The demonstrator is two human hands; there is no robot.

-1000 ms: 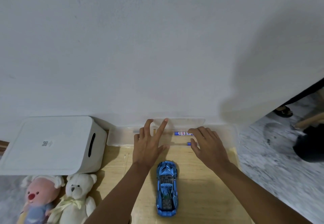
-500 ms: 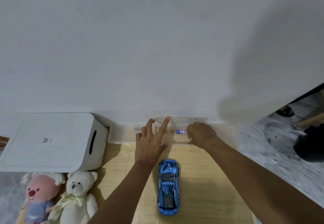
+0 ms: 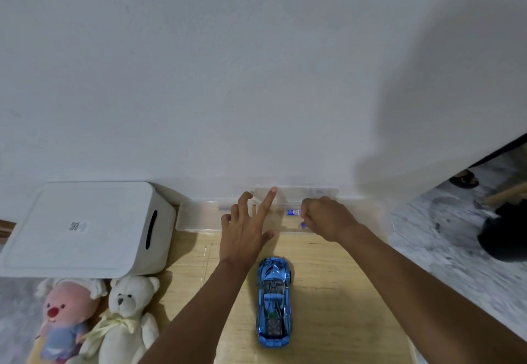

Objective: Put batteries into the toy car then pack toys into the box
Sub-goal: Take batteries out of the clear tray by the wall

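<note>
Nearby, white box (image 3: 85, 227), two plush toys, left hand (image 3: 245, 229) spread flat, right hand (image 3: 328, 218) pinching a battery (image 3: 293, 212).

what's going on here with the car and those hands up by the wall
A person is fetching batteries for the blue toy car, which lies untouched on the wooden table. The left hand rests open on a clear plastic tray by the wall, while the right hand curls around a small battery there. Two plush toys and the closed white box wait on the left.
</note>
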